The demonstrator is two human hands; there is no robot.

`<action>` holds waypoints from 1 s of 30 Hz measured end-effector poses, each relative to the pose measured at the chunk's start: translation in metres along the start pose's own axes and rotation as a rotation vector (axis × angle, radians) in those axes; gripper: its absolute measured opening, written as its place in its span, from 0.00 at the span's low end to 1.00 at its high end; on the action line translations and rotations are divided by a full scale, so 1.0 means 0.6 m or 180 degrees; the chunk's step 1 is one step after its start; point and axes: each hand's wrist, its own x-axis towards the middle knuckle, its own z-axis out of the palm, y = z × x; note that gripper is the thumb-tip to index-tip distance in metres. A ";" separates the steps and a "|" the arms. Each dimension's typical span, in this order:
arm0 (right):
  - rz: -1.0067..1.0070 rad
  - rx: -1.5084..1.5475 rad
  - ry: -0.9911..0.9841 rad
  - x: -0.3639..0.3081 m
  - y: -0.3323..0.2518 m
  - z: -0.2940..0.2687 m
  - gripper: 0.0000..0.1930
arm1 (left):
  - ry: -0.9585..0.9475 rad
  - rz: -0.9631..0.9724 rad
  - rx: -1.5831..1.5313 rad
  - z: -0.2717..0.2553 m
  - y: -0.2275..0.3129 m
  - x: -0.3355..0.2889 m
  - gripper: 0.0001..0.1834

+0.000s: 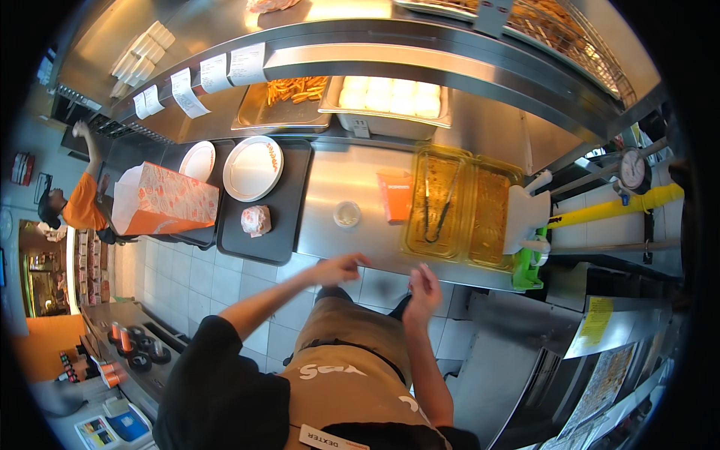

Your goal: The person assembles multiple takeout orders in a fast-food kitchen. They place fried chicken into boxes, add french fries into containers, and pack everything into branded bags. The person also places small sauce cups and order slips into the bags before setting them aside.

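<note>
Past the front edge of the steel counter [322, 176], my left hand [343, 268] reaches to the right with its fingers stretched out and nothing visible in them. My right hand [425, 291] is raised beside it, fingers bent together; what they hold, if anything, is hidden. Both hands are apart from the counter items. Closest to the left hand stands a small clear round cup [346, 214] with pale contents. An orange paper carton [394, 197] lies beside two amber pans [474, 214], and black tongs [437, 199] rest in the left pan.
A dark tray [259, 247] carries a wrapped round item [256, 220] and a white round dish [253, 169]. Left of it stands an orange-and-white paper bag [169, 201]. Fries [297, 89] lie under the steel shelf. A person in orange [80, 204] is at far left.
</note>
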 end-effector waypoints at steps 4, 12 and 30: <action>0.0229 0.0493 0.0540 0.023 0.099 0.215 0.11 | 0.0535 0.0096 0.0113 -0.211 -0.011 0.003 0.15; 0.0374 -0.0720 0.1147 0.095 0.217 0.308 0.09 | 0.0900 0.0458 0.1267 -0.299 -0.123 0.178 0.14; -0.0672 0.0223 -0.0949 -0.128 0.034 0.506 0.10 | 0.2282 0.1616 -0.2786 -0.235 0.067 -0.276 0.18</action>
